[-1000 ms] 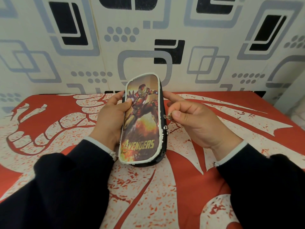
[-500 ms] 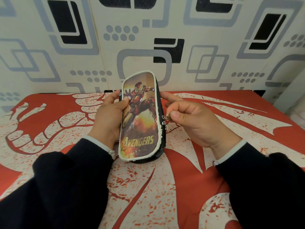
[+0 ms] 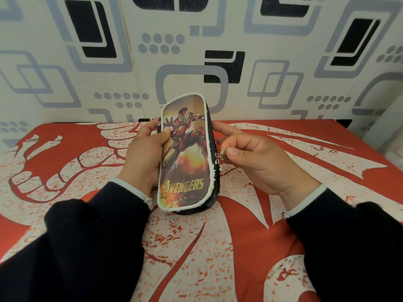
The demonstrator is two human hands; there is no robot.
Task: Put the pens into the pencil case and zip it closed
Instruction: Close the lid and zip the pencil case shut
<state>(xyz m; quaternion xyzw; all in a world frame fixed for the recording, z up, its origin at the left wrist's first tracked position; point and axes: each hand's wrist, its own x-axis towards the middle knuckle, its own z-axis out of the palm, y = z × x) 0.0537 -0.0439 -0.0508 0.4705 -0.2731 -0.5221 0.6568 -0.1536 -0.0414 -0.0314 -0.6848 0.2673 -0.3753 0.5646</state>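
The pencil case (image 3: pixel 185 162), black with a white-edged lid and a superhero picture, stands tilted on its near end on the red and white cloth. My left hand (image 3: pixel 141 155) grips its left side, thumb on the lid. My right hand (image 3: pixel 257 160) pinches a metal zip pull (image 3: pixel 222 154) at the middle of the case's right side. A second zip pull (image 3: pixel 219 167) hangs just below it. The lid lies shut against the body. No pens are in view.
The red and white patterned cloth (image 3: pixel 239 247) covers the surface. A wall (image 3: pixel 196 51) with grey and black shapes rises close behind the case. My dark sleeves fill the lower corners.
The case and both hands have shifted slightly left and the case tilts a little more upright. My right hand keeps its pinch on the zip pull at about the same spot.
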